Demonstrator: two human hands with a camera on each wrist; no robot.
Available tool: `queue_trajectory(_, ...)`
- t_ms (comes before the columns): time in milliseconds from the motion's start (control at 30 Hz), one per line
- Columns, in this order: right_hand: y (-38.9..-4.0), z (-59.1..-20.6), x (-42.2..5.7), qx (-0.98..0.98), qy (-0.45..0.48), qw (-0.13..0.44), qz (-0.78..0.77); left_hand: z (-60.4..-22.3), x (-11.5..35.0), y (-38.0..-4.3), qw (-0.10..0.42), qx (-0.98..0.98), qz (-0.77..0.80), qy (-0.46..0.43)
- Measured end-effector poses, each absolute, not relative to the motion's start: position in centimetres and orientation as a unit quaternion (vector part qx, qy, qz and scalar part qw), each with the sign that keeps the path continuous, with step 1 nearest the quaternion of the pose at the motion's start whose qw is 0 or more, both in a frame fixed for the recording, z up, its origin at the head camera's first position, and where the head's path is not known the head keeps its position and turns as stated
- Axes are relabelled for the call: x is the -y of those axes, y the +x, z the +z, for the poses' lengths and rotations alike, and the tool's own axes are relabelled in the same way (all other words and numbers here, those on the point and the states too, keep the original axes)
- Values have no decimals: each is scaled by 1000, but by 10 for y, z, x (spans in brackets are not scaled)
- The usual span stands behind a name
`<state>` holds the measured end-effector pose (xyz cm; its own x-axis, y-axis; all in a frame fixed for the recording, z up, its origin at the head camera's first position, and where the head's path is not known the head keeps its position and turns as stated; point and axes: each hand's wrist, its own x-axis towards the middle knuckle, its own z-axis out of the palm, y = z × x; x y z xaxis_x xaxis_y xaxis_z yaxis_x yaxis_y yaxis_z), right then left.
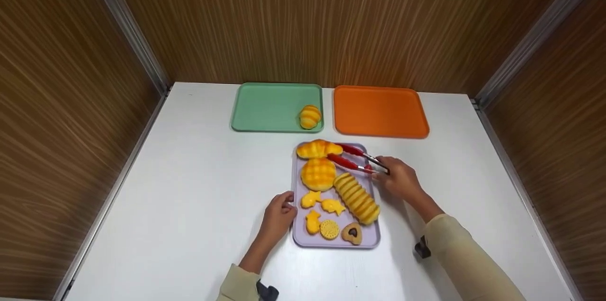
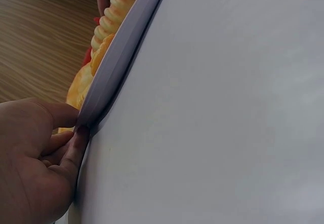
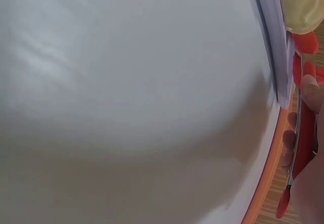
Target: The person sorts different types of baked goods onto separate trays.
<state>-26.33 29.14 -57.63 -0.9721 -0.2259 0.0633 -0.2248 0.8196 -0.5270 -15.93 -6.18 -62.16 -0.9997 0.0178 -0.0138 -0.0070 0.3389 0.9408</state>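
Observation:
My left hand (image 1: 278,216) pinches the left rim of the lilac tray (image 1: 371,240); the left wrist view shows fingers and thumb at its wall. With my right hand (image 1: 400,179) I hold red-tipped tongs (image 1: 344,162), their tips parted at the right end of a toy croissant (image 1: 315,149). Below the croissant lie a round crosshatched bun (image 1: 318,174) and a long ridged bread roll (image 1: 357,198). Toward the tray's near end are several fish-shaped crackers (image 1: 333,206), a round dotted biscuit (image 1: 329,229) and a heart-centred cookie (image 1: 352,233).
A green tray (image 1: 270,107) stands at the back with a striped bun (image 1: 310,117) in its near right corner. Beside it is an orange tray (image 1: 381,111). Wood-grain panels (image 1: 284,22) enclose the white table (image 1: 199,178) at the back and both sides.

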Motion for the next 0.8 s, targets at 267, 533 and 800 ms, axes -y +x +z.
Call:
queue_trajectory(267,-263,-575,-297,-951,-109,-9,-290,-621,62,-159,12,-817,577,1)
queue_trajectory(533,-262,-572,-298,-940,-98,-31,-324,-622,63,-159,0,-817,577,13)
queue_trajectory(800,-265,-569,-290,-938,-100,-36,-331,-625,61,-159,2,-817,577,9)
